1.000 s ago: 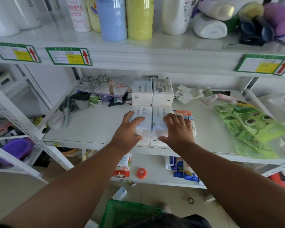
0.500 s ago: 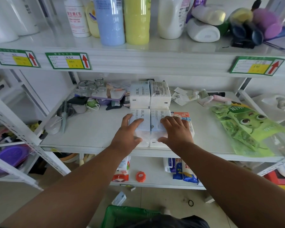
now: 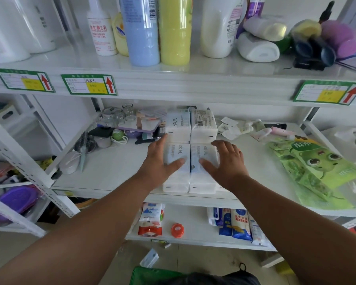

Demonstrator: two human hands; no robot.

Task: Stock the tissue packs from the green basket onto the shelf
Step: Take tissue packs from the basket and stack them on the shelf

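Two white tissue packs (image 3: pixel 178 125) lie side by side at the back of the white middle shelf (image 3: pixel 111 171). Two more tissue packs (image 3: pixel 190 179) lie in front of them, near the shelf's front edge. My left hand (image 3: pixel 159 163) presses flat against the left side of the front pair, thumb resting on top. My right hand (image 3: pixel 227 161) presses against the right side in the same way, thumb on top. The rim of the green basket (image 3: pixel 152 276) shows at the bottom of the view, below my arms; its inside is hidden.
Glass jars, a hairbrush (image 3: pixel 83 149) and small clutter crowd the shelf's left part. A green cartoon bag (image 3: pixel 317 171) lies on the right. Bottles (image 3: pixel 141 29) stand on the upper shelf. The lower shelf holds packets (image 3: pixel 234 225) and an orange tape roll (image 3: pixel 177 230).
Both hands slid from the top of the front two packs out to their sides, squaring them together. The pack at the right of the pair is now hidden behind my right hand.
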